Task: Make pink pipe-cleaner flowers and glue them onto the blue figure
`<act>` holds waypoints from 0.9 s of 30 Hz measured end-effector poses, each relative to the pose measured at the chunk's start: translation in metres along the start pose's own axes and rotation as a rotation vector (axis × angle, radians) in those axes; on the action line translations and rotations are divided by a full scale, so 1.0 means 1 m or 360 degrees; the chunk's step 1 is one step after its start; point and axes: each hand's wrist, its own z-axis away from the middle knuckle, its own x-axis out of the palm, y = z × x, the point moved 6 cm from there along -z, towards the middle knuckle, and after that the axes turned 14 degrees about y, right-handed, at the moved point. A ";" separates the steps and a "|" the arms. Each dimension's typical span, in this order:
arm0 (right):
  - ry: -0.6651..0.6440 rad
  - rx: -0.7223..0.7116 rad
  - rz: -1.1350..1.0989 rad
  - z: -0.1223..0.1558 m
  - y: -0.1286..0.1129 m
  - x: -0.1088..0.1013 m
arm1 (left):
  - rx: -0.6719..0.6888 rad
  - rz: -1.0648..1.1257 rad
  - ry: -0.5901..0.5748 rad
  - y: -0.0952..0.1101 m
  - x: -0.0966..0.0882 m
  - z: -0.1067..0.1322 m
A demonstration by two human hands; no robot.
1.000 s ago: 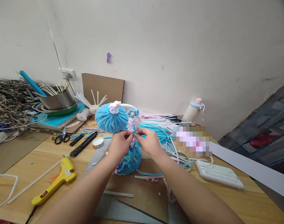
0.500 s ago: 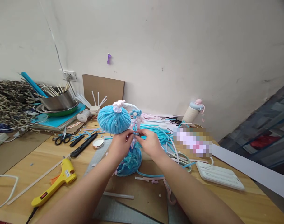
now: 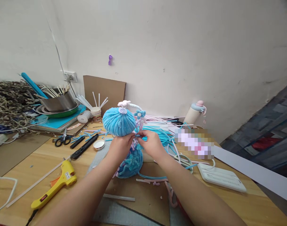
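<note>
Compared with a second earlier, the fluffy blue ball (image 3: 119, 121) topping the pipe-cleaner figure (image 3: 131, 164) had swung toward the right of the frame, and both hands had edged right with it. The figure stood at the centre of the frame on a cardboard sheet (image 3: 143, 194) laid over the wooden table (image 3: 35, 163).

The left hand (image 3: 119, 147) was closed in a tight pinch, thumb against fingertips, at the figure's narrow neck just under the ball. The right hand (image 3: 152, 145) met it there, also pinched shut on the thin pink and blue strands at that joint; exactly which strand each finger held could not be told.

Judging from this, the work at the neck would go best with one hand bracing the figure while the other made small, close twists, so the wire core bit without flattening the pile.

Ball and body were wound chenille, plush and ribbed, and a small blue flower (image 3: 140, 114) sat by a white arched stem (image 3: 134, 106). Loose blue stems (image 3: 162, 131) lay heaped behind the hands, and a hard yellow glue gun (image 3: 56, 185) lay at lower left.
</note>
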 end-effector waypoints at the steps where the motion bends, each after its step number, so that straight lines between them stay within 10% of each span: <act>1: 0.0005 -0.0005 0.0008 0.000 0.000 0.000 | 0.0005 -0.0014 -0.0004 0.000 0.000 0.000; 19: 0.0065 0.0096 -0.0115 0.004 0.006 -0.003 | -0.0359 0.0430 -0.0015 -0.011 0.012 0.005; 27: -0.0096 -0.0258 0.0247 -0.002 -0.013 -0.009 | -0.0522 0.0605 0.0031 -0.012 0.019 0.007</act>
